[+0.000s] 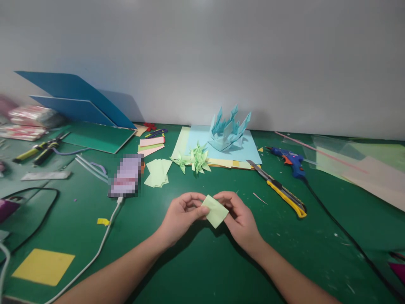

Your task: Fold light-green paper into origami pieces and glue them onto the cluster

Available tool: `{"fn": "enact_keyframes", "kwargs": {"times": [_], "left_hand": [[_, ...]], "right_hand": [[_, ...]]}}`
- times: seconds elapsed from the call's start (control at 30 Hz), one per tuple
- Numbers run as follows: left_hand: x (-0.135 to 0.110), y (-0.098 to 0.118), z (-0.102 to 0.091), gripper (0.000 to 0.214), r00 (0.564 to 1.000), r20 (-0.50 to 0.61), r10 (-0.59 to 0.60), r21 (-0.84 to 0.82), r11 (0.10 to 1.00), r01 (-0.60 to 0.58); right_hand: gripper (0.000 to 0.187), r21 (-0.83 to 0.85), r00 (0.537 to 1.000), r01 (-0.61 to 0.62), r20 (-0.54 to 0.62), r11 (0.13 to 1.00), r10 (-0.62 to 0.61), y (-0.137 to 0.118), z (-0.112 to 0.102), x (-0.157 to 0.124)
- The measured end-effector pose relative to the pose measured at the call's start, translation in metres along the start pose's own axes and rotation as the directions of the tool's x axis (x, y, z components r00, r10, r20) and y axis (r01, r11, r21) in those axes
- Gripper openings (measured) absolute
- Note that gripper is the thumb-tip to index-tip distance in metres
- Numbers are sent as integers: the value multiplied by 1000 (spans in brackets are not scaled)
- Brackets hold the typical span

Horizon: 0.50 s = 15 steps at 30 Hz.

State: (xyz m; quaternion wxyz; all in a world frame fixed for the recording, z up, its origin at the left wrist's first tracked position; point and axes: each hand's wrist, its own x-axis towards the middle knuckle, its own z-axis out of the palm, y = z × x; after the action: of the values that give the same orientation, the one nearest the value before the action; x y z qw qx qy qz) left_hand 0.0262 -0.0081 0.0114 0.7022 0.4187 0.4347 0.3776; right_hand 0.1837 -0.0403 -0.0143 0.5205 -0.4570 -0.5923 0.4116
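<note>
A small pale green square of paper is held up between both hands, just above the green table. My left hand pinches its left corner, the thumb lying on the front face. At its right edge, my right hand grips it with the fingers behind the sheet. Beyond the hands stand folded light green paper flowers. A spread stack of pale green paper pieces lies to their left. Behind, a blue folded paper piece with pointed tips rests on light blue sheets.
To the right lie a yellow utility knife with its blade out and a blue glue gun with a black cord. A blurred-out phone with a white cable, pliers and a yellow paper square are on the left.
</note>
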Motion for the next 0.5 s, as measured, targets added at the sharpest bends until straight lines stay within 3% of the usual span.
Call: {"fn": "enact_keyframes", "kwargs": {"times": [0.13,0.27,0.4,0.5], "left_hand": [[-1,-1,3,36,999,11,-47,-7,999,47],[0,2,1,36,999,-28,-42,-6,999,42],[3,4,-5,29,995,-93,33,71,997,-26],[4,1,-7,17,986,-87,145,262,958,-118]], "right_hand": [[16,-137,997,66,-28,988,-71,-4,0,-1],[25,-125,997,72,-10,990,-74,-5,-3,0],[28,-60,997,8,-79,998,-12,-2,-8,2],[24,-96,991,59,-111,994,-70,-2,-10,4]]}}
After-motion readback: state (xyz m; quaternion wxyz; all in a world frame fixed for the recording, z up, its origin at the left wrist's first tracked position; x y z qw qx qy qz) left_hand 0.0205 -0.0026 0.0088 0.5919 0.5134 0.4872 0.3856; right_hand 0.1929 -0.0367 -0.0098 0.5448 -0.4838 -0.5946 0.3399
